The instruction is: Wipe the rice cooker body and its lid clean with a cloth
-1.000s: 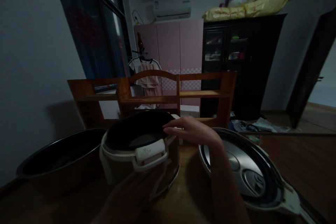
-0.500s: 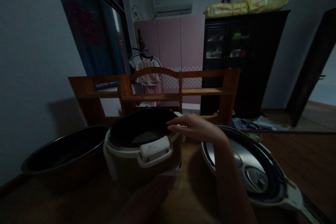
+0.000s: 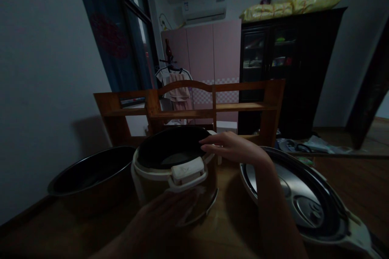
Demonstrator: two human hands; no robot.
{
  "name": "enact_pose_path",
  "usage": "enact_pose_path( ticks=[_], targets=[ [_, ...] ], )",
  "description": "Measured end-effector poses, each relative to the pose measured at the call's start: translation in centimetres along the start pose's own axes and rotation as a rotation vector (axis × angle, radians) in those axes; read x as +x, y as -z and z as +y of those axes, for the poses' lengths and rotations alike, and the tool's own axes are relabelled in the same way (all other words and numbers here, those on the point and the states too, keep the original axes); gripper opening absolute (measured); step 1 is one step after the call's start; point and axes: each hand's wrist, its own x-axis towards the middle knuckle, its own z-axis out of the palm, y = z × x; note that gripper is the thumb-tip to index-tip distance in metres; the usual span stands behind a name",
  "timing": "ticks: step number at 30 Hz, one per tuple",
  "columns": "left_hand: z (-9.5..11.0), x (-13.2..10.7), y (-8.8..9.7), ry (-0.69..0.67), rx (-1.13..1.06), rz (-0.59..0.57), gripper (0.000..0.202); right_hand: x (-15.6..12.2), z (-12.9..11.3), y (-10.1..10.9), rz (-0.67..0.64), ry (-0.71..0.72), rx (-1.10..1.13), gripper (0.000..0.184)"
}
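A rice cooker body (image 3: pixel 146 188) with a dark inside and a white front latch stands on the wooden table (image 3: pixel 225 218), its top uncovered. My right hand (image 3: pixel 234 147) lies over its right rim, holding it there, with fingertips reaching above the opening. Low on the front, my left hand (image 3: pixel 170 208) is pressed flat to the outer wall over a whitish cloth (image 3: pixel 196 198), which is dim and partly hidden by the fingers. Right of the cooker, a round lid (image 3: pixel 291 186) lies with its metal inner face up, partly behind my right forearm.
A wide dark basin (image 3: pixel 91 174) stands at the left near the wall. Behind the cooker rises a wooden shelf frame (image 3: pixel 188 113). Farther back are a pink wardrobe (image 3: pixel 200 50), a dark cabinet (image 3: pixel 316 60) and clothes on a rack (image 3: pixel 179 85).
My left hand has moved up onto the cooker's front wall with the cloth. My right hand stays at the rim. The whole view has shifted slightly, so things appear farther right.
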Motion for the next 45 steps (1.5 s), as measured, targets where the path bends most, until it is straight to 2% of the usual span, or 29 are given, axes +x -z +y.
enact_pose_path(
  ticks=[3, 8, 9, 13, 16, 18, 23, 29, 34, 39, 41, 45],
  targets=[
    [0.0, 2.6, 0.7, 0.055, 0.058, 0.024, 0.057, 0.1, 0.1, 0.0, -0.005, -0.006, -0.007, 0.041],
    [1.0, 6.6, 1.0, 0.048, 0.129, -0.097, 0.061, 0.2, 0.2, -0.1, -0.02, -0.034, 0.013, 0.043],
    [1.2, 7.4, 1.0, 0.038, 0.19, -0.087, 0.059, 0.2, 0.2, -0.1, -0.024, -0.04, 0.023, 0.043],
    [1.8, 9.6, 1.2, -0.143, 0.622, -0.256, 0.056, 0.1, -0.2, -0.1, -0.029, -0.06, 0.033, 0.042],
    [1.9, 9.8, 1.7, -0.202, 0.723, -0.302, 0.052, 0.0, -0.2, -0.1, -0.034, -0.063, 0.037, 0.042],
    [1.9, 9.2, 2.0, -0.16, 0.616, -0.273, 0.05, 0.0, -0.1, 0.0, -0.038, -0.063, 0.045, 0.043],
    [1.6, 6.4, 2.2, -0.008, 0.146, -0.078, 0.051, 0.1, 0.2, 0.0, -0.039, -0.049, 0.054, 0.046],
    [0.8, 2.3, 1.6, 0.047, -0.147, 0.045, 0.052, 0.2, 0.1, -0.1, -0.035, -0.075, 0.058, 0.046],
    [0.1, -0.4, 1.2, 0.096, -0.252, 0.141, 0.043, 0.2, 0.1, 0.0, -0.04, -0.075, 0.057, 0.047],
    [0.0, -3.2, 0.8, 0.186, -0.25, 0.113, 0.043, 0.3, 0.1, 0.0, -0.043, -0.082, 0.043, 0.046],
    [0.3, -4.5, 0.2, 0.29, -0.271, 0.111, 0.047, 0.3, 0.2, -0.1, -0.039, -0.086, 0.044, 0.046],
    [1.0, -5.9, -0.7, 0.759, -0.408, 0.242, 0.06, 0.4, 0.2, -0.2, -0.031, -0.086, 0.064, 0.046]
  ],
)
